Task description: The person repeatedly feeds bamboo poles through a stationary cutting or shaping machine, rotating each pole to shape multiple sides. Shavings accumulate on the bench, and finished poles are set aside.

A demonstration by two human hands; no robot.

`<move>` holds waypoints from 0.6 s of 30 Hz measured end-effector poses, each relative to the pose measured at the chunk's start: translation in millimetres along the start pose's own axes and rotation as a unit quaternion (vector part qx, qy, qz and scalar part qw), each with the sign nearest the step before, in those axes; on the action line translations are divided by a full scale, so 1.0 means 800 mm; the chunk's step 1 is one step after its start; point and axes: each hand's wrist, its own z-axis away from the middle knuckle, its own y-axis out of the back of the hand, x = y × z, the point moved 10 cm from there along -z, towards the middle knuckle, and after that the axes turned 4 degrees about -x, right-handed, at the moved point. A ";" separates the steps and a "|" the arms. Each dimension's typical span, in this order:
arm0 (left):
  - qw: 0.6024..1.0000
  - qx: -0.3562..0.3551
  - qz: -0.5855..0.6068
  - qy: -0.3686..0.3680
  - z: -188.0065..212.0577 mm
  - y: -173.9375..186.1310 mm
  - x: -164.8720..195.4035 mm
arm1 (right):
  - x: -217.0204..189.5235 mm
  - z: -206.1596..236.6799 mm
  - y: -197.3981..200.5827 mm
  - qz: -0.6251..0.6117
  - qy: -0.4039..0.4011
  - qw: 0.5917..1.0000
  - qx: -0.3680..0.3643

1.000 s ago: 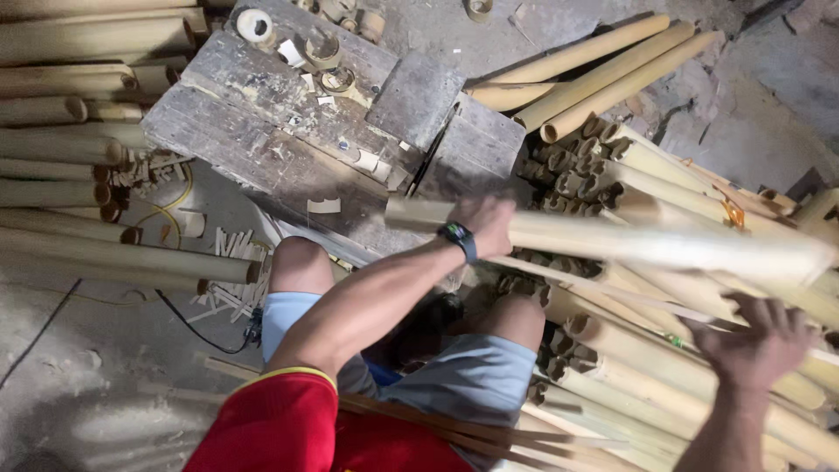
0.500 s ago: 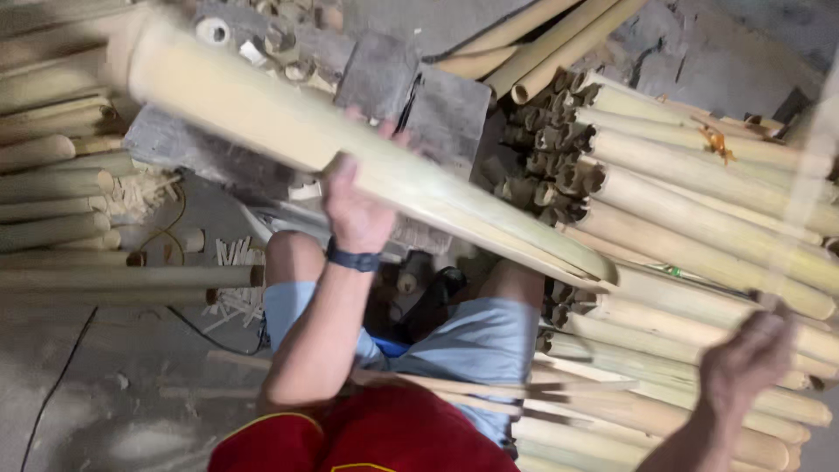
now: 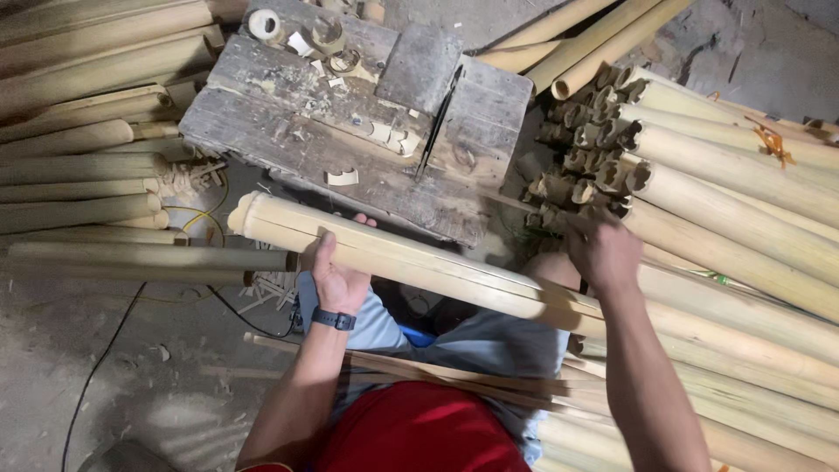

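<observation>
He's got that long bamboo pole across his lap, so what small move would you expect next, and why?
Probably easing the bamboo pole forward onto the wooden bench. The left hand grips it near its cut end, the right hand rests farther along, and it lies just short of the bench.

Pole (image 3: pixel 419 262) across the lap, left hand (image 3: pixel 336 280) under its left part, right hand (image 3: pixel 603 253) on its right part. Bench (image 3: pixel 288 131) beyond the pole, rings (image 3: pixel 336 52) and offcuts on its far end. Stacked poles (image 3: pixel 79 166) left of the bench; bundle (image 3: pixel 743 192) right. Slats (image 3: pixel 411 371) nearer, under the pole.
</observation>
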 end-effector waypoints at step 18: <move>0.998 0.027 -0.043 -0.036 -0.054 0.024 0.031 | -0.103 0.045 0.007 -0.247 0.014 0.968 -0.029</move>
